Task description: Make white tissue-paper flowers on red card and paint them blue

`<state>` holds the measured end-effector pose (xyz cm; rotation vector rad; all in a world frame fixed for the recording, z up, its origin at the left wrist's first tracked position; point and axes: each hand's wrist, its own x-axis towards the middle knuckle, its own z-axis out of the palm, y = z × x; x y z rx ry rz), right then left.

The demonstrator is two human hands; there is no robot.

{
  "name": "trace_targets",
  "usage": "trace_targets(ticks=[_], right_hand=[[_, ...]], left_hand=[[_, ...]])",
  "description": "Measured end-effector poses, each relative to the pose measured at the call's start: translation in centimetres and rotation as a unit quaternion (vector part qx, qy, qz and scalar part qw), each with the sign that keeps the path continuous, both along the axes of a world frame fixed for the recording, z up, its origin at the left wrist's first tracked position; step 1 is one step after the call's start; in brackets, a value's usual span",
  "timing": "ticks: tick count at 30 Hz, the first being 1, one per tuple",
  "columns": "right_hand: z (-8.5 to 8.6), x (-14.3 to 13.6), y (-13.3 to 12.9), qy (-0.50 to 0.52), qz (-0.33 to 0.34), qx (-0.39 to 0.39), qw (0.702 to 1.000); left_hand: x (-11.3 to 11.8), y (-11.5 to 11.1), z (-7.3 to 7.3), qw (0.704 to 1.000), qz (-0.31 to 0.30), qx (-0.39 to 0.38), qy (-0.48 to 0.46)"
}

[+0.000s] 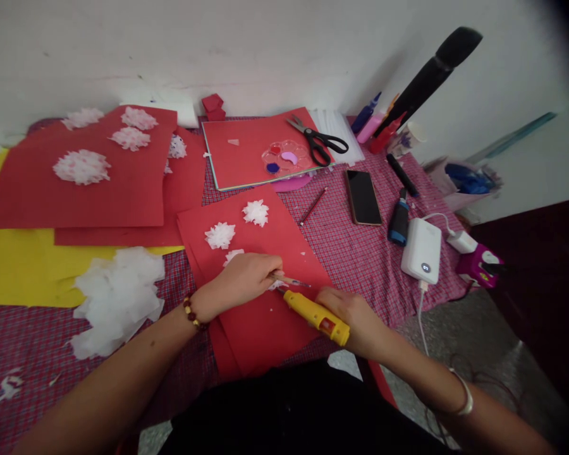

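Left hand (250, 278) was pinched shut on a thin, pale wooden stick with a dark pointed tip (291, 281); right hand (353, 316) was closed round a yellow plastic glue gun (317, 316), its nozzle just beside the stick, over a small white paper tuft (277, 285); part of that tuft was hidden by the hands.

Under both lay overlapping red paper sheets (265, 328); white ruffled paper flowers (220, 235) sat on them beyond the left hand; a loose pile of white tissue paper (118, 300) lay left of the left forearm.

Farther out, a red pencil (313, 206) lay on the plaid cloth (355, 253); black-handled scissors (318, 140) and a clear flower-shaped paint palette (284, 158) sat on a red board (237, 158); a black phone (363, 197) and a white power bank (422, 251) lay to the right.
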<state>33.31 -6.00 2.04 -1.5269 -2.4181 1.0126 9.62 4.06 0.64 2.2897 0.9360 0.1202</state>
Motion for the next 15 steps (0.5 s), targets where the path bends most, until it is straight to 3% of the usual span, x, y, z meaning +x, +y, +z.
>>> trace_targets(ticks=[7,15], right_hand=[[0.2,0.2,-0.2,-0.031,0.015,-0.007,0.999],[2.1,0.8,-0.5,-0.033,0.012,-0.048,0.998]], left_hand=[[0.1,-0.1,0.0,1.0,0.014,-0.001,0.008],[0.0,-0.1,0.0,1.0,0.02,-0.016,-0.007]])
